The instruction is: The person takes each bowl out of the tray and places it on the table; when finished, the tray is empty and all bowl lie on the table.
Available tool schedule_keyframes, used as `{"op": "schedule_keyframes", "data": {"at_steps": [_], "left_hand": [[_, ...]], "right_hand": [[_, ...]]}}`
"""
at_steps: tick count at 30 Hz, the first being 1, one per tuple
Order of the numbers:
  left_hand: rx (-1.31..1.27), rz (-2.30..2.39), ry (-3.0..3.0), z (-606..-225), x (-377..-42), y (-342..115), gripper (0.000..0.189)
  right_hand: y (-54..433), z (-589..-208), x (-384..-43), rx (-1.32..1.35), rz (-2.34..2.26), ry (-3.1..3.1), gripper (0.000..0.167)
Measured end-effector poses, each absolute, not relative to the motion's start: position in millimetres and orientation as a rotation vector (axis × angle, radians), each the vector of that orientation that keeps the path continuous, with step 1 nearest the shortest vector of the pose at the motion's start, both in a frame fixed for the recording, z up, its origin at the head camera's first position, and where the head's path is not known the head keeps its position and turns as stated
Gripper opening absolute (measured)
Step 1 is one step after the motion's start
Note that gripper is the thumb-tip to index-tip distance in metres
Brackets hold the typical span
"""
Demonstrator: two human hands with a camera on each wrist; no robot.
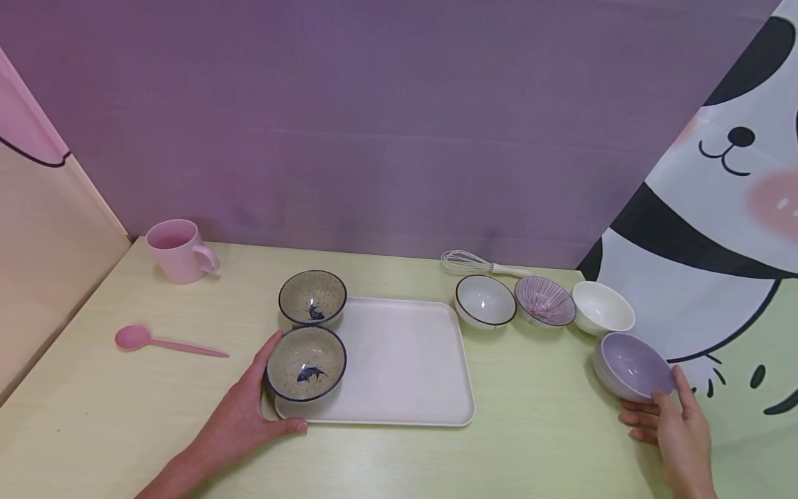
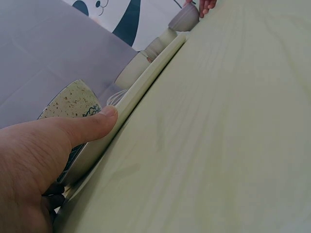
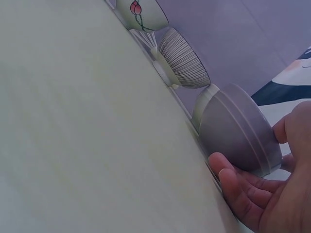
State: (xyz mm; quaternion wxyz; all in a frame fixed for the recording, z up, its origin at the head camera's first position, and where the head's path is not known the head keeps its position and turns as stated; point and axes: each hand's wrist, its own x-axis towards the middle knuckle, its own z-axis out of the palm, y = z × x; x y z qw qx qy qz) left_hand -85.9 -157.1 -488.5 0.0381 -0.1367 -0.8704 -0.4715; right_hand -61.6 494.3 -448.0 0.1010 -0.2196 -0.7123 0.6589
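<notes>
My left hand is at the near left corner of a white tray, its thumb straight along the front edge and its index finger beside a speckled bowl with a blue fish inside. Its other fingers are mostly hidden. Behind that bowl sits a matching speckled bowl, also on the tray's left side. At the far right, my right hand holds a purple bowl, with a finger at its rim and others curled under its near side. In the right wrist view the purple bowl looks tilted.
Right of the tray stand a dark-rimmed white bowl, a purple striped bowl and a plain white bowl. A whisk lies behind them. On the left are a pink mug and a pink spoon. Cloth walls enclose the table.
</notes>
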Motion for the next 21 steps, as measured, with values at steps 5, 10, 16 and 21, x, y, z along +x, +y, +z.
{"op": "schedule_keyframes", "data": {"at_steps": [5,10,16,21], "left_hand": [[-0.423,-1.458,-2.666,-489.1,-85.7,-157.4,0.142],[-0.424,-1.452,-2.665,-488.7,-85.6,-157.6,0.142],[-0.416,-1.439,-2.673,-487.4,-85.8,-157.4,0.142],[-0.409,-1.441,-2.680,-487.4,-86.0,-156.9,0.142]], "right_hand": [[493.9,-444.1,-61.2,-0.771,1.883,-2.181,0.074],[493.0,-444.3,-56.4,-0.761,1.860,-2.185,0.077],[483.7,-441.3,-51.9,-0.729,1.819,-2.057,0.075],[473.3,-434.8,-49.4,-0.742,1.752,-1.987,0.069]]}}
